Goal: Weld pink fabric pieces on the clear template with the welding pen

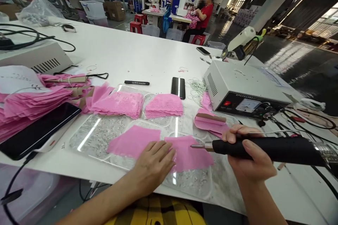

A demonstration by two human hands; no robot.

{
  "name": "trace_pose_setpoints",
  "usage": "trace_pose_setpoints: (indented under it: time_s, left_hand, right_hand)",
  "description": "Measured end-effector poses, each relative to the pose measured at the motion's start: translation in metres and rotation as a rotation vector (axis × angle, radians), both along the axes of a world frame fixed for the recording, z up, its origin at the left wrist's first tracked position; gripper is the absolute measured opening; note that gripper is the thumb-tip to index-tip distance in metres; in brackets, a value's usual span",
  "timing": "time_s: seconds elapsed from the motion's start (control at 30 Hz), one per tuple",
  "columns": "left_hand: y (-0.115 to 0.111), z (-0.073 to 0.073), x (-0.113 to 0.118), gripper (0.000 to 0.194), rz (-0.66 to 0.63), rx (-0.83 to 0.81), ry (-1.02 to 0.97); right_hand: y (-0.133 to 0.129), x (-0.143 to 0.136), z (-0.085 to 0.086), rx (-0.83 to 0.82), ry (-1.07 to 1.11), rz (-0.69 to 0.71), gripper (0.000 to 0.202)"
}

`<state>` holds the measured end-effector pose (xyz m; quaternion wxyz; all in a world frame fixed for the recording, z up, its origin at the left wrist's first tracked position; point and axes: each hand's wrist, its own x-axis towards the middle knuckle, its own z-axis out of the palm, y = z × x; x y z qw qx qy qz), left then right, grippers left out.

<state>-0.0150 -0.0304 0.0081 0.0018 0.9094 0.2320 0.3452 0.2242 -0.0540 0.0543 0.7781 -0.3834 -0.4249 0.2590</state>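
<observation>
My left hand [155,163] lies flat, fingers stretched out, over the inner edges of two pink fabric pieces. The left fabric piece [134,140] and the right fabric piece [188,158] rest on a clear template [92,135] over a grey speckled surface. My right hand [250,154] is closed around a thick black handheld tool [280,148] with a narrow metal tip, shaped like a soldering iron. Its tip points left, over the right fabric piece; whether it touches is unclear. Behind are a pink lace stack [118,103] and a smaller stack [163,105].
A grey power box [245,84] with a meter and cables stands right. A phone [178,87], a black marker [136,82] and green string [196,89] lie behind the stacks. Bundled pink fabric [34,107] and a black tablet-like device [39,130] are left. A person in red [207,14] sits beyond.
</observation>
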Motion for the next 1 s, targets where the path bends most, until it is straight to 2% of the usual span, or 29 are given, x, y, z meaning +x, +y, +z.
trace_pose_setpoints:
  time_s: [0.27,0.5,0.8,0.9,1.0]
  left_hand:
    - [0.000,-0.005,0.004,0.022,-0.007,-0.027,0.079]
    - [0.002,-0.005,0.001,0.025,-0.023,-0.068,0.146]
    - [0.003,0.008,-0.002,0.024,-0.057,-0.068,0.224]
    - [-0.003,0.013,0.003,0.019,-0.070,-0.051,0.208]
    - [-0.008,0.013,0.011,0.017,-0.073,-0.030,0.186]
  right_hand:
    - [-0.031,0.030,-0.001,-0.065,0.006,-0.025,0.015]
    - [-0.049,0.040,-0.007,-0.093,-0.001,-0.051,0.014]
    - [-0.079,0.037,-0.009,-0.158,-0.025,0.027,0.015]
    - [-0.085,0.034,-0.008,-0.215,0.012,0.014,0.014]
    - [-0.086,0.036,-0.012,-0.201,0.050,0.007,0.015]
